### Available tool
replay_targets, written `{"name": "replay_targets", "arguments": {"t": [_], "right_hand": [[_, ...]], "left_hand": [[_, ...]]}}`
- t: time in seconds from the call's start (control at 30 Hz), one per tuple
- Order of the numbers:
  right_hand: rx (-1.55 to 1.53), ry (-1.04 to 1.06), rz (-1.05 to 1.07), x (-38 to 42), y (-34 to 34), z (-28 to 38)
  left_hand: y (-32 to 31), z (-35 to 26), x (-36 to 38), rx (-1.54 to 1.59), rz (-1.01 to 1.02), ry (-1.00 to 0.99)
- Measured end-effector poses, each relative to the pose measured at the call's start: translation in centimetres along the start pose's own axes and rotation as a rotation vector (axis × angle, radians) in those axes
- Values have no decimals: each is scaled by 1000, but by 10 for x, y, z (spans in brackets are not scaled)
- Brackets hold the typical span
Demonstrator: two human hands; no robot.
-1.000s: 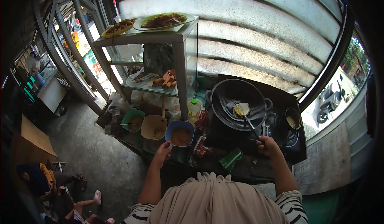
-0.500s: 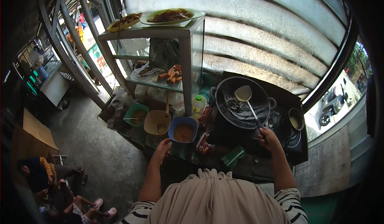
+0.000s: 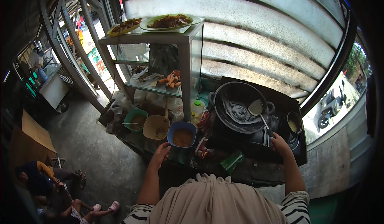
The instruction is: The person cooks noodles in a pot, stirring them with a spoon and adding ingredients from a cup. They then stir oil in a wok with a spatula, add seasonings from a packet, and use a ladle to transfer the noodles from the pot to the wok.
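Observation:
My right hand (image 3: pixel 281 145) is closed round the dark handle of a spatula (image 3: pixel 256 108). The pale spatula head is tilted against the right inner side of a dark wok (image 3: pixel 224 122). Whitish streaks of liquid swirl in the wok's bottom. At the near left corner of a blue bowl (image 3: pixel 193 141) my left hand (image 3: pixel 161 154) has its fingers curled, seemingly on the bowl's edge. Orange-brown liquid fills part of that bowl. Left of it stand a beige bowl (image 3: pixel 145 132) with a wooden-handled utensil and a green bowl (image 3: pixel 126 120) with a spoon.
A glass-sided cabinet (image 3: pixel 185 76) rises behind the bowls, with fried food inside and plates of food (image 3: pixel 170 22) on top. A bottle (image 3: pixel 197 109), red packets (image 3: pixel 203 149) and a green packet (image 3: pixel 232 162) lie nearby. A small pan (image 3: pixel 295 122) sits right. People (image 3: pixel 48 180) sit at lower left.
The spatula has swung right and down, from the wok's middle to its right side, with my right hand. Whitish streaks now show more in the wok. My left hand stays by the blue bowl.

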State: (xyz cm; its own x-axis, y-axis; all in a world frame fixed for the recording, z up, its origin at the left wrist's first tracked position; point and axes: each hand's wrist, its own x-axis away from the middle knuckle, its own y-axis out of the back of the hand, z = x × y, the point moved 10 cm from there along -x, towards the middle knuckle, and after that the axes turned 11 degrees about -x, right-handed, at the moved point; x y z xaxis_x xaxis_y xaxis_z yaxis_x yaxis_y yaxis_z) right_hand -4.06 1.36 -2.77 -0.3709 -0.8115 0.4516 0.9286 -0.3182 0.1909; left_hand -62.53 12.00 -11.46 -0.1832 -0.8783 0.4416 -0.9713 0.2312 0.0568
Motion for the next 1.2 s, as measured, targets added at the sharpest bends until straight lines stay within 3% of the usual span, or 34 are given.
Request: {"name": "replay_targets", "arguments": {"t": [0.03,0.1,0.13,0.2,0.33,0.73,0.97,1.2], "right_hand": [[0,-8,-1,-4,-3,-2],[-332,-255,107,-8,-30,-28],[-333,-260,106,-4,-40,-25],[-664,-425,191,9,-78,-24],[-881,-442,335,6,-122,-19],[-558,-131,293,-6,-117,20],[-552,-109,205,-4,-100,14],[-334,15,146,-1,-81,21]], "left_hand": [[-2,-1,-1,4,8,-8],[-5,2,-2,6,19,-8],[-6,2,-3,10,26,-17],[-9,-1,-5,19,31,-28],[-11,-4,0,11,37,-31],[15,14,15,32,-26,-11],[13,16,15,30,-21,13],[9,11,8,-8,-4,14]]}}
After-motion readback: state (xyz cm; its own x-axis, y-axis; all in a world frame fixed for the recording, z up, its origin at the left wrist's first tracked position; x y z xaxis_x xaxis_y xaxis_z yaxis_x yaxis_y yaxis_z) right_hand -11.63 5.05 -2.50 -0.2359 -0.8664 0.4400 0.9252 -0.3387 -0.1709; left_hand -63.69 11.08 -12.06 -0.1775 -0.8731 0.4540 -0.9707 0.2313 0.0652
